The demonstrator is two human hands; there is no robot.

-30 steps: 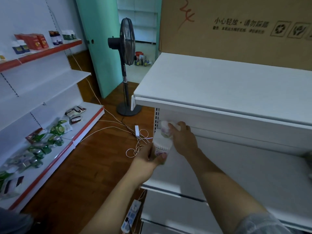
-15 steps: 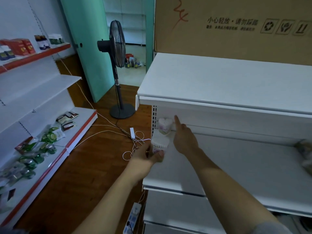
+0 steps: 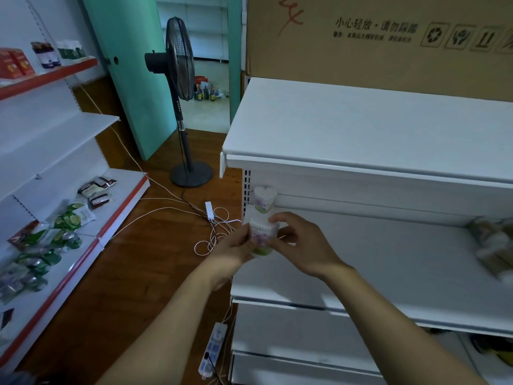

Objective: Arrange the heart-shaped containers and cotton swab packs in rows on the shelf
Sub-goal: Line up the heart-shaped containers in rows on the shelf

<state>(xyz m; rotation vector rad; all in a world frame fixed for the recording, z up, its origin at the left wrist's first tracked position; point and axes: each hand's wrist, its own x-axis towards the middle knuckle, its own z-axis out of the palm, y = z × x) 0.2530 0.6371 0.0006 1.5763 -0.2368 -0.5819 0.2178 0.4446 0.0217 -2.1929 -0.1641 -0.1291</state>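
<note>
You hold the second heart-shaped container [image 3: 261,237] w/ both hands' fingers, left hand [image 3: 236,248] & right hand [image 3: 302,245], at the shelf [image 3: 388,273] left edge; setting it carelessly may knock the standing container [image 3: 264,198] off.

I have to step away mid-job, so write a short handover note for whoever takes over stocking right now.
Left hand and right hand: both grip one heart-shaped container over the middle shelf, left end.
Done: one placed container stands at the back left corner.
Left: set the held one down in line with it, then row up the blurred packs lying at the shelf's right end.
</note>
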